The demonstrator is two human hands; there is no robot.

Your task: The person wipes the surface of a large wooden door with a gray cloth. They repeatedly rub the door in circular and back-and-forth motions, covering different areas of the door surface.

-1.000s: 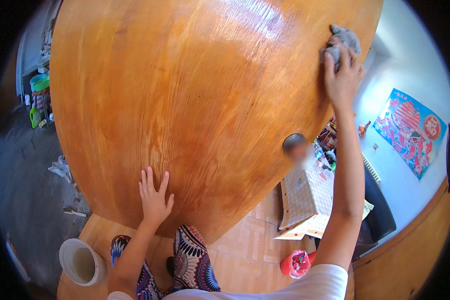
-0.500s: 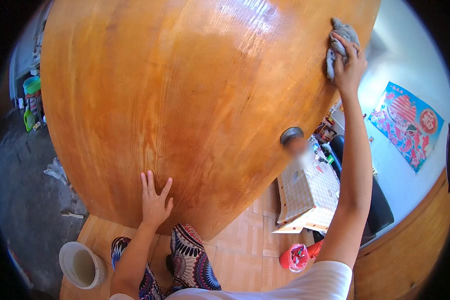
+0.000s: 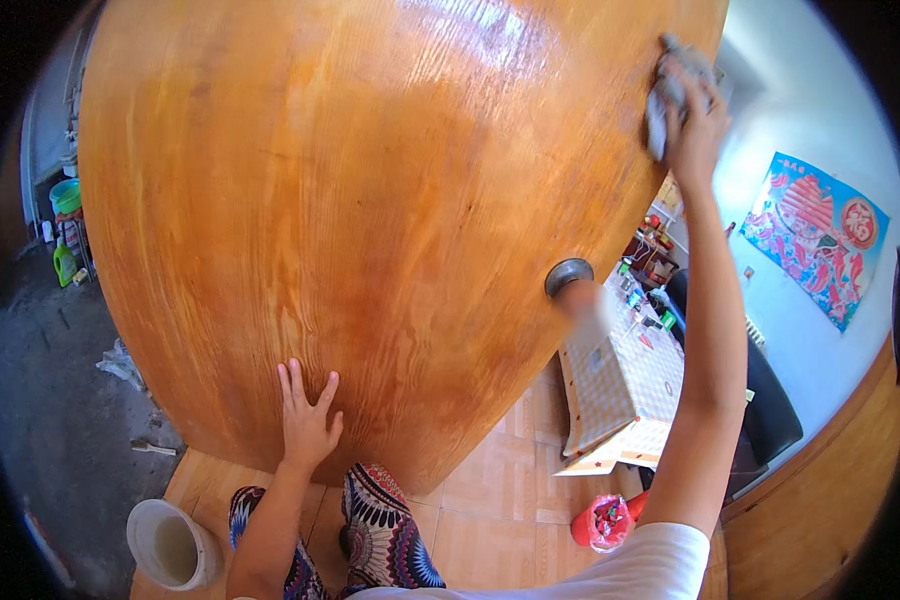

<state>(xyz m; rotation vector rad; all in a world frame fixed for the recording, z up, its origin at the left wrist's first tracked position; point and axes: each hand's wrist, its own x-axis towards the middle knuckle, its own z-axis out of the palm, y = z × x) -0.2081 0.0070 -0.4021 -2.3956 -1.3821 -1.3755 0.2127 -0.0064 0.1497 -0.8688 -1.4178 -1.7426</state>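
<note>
A tall varnished wooden door (image 3: 390, 250) with vertical grain fills the middle of the view. High at its right edge, my right hand (image 3: 698, 135) grips a crumpled grey cloth (image 3: 658, 125) and presses it to the wood; both are slightly blurred. My left hand (image 3: 308, 425) rests on the lower part of the door with its fingers spread, holding nothing. A round metal doorknob (image 3: 570, 272) juts from the right side of the door, below the cloth, its outer end smeared.
A white bucket (image 3: 173, 545) stands on the tiles at lower left, beside dark floor with a brush (image 3: 153, 447). Past the door's right edge are a table with a checked cover (image 3: 625, 375), a red bin (image 3: 602, 524), a black seat (image 3: 770, 410) and a colourful wall poster (image 3: 815, 240).
My right hand and the cloth have shifted slightly along the door's right edge. The door and knob appear a little further left in view. My left hand stays on the wood.
</note>
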